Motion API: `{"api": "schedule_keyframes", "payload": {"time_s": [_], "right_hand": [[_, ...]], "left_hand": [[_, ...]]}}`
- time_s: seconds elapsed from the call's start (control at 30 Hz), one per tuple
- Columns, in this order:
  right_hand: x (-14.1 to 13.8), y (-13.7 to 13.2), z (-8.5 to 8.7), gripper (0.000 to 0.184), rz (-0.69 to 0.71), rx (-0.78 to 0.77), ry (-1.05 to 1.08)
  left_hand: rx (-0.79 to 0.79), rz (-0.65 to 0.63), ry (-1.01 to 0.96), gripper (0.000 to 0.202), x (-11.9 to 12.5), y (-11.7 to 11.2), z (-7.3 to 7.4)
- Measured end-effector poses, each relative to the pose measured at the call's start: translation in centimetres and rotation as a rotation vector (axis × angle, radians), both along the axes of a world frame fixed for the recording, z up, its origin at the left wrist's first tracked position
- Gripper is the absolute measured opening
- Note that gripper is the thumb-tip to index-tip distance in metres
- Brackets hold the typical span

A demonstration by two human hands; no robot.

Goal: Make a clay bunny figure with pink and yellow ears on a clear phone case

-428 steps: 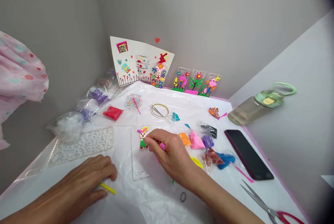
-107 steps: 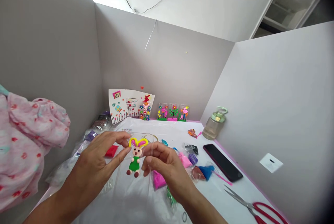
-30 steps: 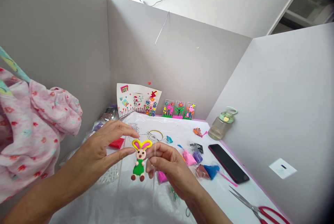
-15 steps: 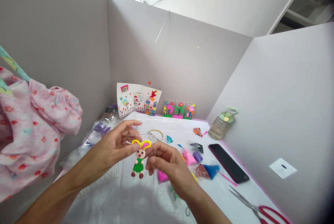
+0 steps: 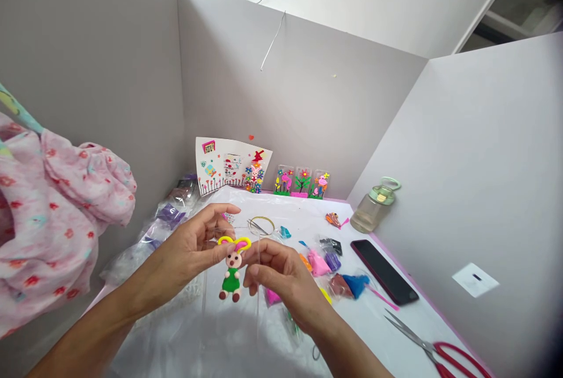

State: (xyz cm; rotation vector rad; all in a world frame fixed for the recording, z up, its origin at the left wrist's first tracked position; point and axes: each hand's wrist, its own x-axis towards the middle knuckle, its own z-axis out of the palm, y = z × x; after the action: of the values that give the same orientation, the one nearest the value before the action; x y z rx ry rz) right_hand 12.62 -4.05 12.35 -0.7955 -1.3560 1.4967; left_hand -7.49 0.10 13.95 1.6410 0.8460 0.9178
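A clay rabbit (image 5: 231, 278) in a green outfit, with yellow and pink ears, sits on a clear plastic panel (image 5: 212, 319) held upright over the table. My left hand (image 5: 204, 240) pinches the panel near its top, the thumb resting by the rabbit's left ear. At the panel's right edge my right hand (image 5: 275, 272) is closed, fingers curled beside the rabbit's head. The panel is see-through, so its outline shows only faintly.
Bags of coloured clay (image 5: 319, 263) lie right of my hands. Farther right are a black phone (image 5: 385, 272), red-handled scissors (image 5: 433, 346) and a water bottle (image 5: 372, 211). Decorated clear panels (image 5: 303, 181) lean on the back wall. Plastic packets (image 5: 169, 213) and pink floral cloth (image 5: 92, 190) are left.
The panel with the rabbit has shifted very slightly left in view. Both hands keep nearly the same grip.
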Motion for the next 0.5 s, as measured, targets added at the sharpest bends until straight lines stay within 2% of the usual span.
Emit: {"api": "schedule_keyframes", "payload": {"time_s": [0.2,0.4,0.5], "right_hand": [[0.05,0.07,-0.11,0.012,-0.016,-0.006,-0.003],[0.03,0.12,-0.13,0.014,-0.020,-0.018,0.003],[0.16,0.27,-0.32,0.015,-0.018,-0.045,0.042]], "left_hand": [[0.001,-0.080,0.027,0.037,-0.66,0.27,-0.04],[0.161,0.018,0.104,0.024,-0.66,0.01,0.37],[0.269,0.013,0.146,0.013,-0.93,-0.16,0.83]]}}
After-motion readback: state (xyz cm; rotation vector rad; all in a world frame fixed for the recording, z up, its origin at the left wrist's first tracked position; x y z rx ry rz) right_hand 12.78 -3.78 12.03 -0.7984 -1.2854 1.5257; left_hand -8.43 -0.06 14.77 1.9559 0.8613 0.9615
